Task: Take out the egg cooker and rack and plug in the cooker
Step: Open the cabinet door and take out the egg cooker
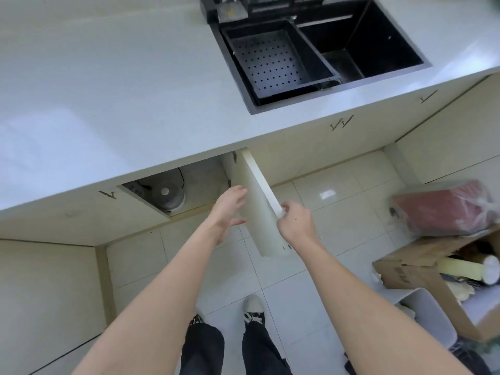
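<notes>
Open white cabinet door (259, 201) below the pale grey desk (108, 90): right hand (296, 219) pinches its outer edge; left hand (230, 209), grip wide, reaches toward the round grey egg cooker (169, 196) inside.

Bare forearms, dark trousers (201, 347), black-and-white sneakers (253, 311).

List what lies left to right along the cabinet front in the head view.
Egg cooker inside the open cabinet → left hand → cabinet door → right hand gripping the door's edge → red bag.
</notes>
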A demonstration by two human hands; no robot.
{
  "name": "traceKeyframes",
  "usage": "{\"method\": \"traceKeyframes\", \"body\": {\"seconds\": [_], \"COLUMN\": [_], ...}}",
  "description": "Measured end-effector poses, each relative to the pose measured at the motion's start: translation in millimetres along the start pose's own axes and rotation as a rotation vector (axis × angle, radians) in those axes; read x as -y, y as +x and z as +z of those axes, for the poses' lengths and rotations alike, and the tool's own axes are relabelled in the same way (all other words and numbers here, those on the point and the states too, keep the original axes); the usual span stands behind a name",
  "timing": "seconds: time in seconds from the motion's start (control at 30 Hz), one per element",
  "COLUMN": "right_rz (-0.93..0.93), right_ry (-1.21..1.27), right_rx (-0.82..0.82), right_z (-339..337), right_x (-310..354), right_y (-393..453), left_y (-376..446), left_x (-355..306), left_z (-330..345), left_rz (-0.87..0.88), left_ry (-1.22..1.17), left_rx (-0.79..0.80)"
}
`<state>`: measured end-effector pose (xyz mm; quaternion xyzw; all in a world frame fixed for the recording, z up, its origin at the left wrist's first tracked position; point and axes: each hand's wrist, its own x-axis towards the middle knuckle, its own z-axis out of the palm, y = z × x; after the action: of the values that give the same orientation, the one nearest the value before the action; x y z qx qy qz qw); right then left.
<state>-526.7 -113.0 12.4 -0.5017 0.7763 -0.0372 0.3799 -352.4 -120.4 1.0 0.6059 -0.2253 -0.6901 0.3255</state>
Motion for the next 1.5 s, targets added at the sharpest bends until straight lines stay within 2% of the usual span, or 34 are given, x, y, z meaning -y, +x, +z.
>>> {"method": "traceKeyframes", "body": {"seconds": [0.17, 0.4, 0.63, 0.9, 1.1, 1.33, 1.5], "right_rz": [-0.212, -0.330, -0.360, -0.339, -0.322, -0.378, -0.429], "right_ry": [0.253, 0.361, 0.336, 0.260, 0.211, 0.161, 0.107], "right_rx": [-0.040, 0.132, 0.291, 0.487, 0.547, 0.590, 0.647], "right_z": [34, 108, 165, 193, 200, 214, 240], "right_x": [60, 140, 184, 193, 186, 195, 209], "right_y": [-30, -57, -47, 3, 35, 21, -27], "left_y": [-31, -64, -54, 2, 35, -6, -57], "left_x": [-10, -2, 13, 7, 11, 60, 98], "left_z": [-83, -197, -262, -298, -299, -292, -288], "left_rz": [0.047, 0.078, 0.058, 0.052, 0.030, 0.022, -0.043], "left_ry": [-0.013, -0.077, -0.093, 0.042, -0.085, 0.108, 0.101], "left_rx": [-0.154, -0.362, -0.574, -0.676, -0.616, -0.595, -0.588]}}
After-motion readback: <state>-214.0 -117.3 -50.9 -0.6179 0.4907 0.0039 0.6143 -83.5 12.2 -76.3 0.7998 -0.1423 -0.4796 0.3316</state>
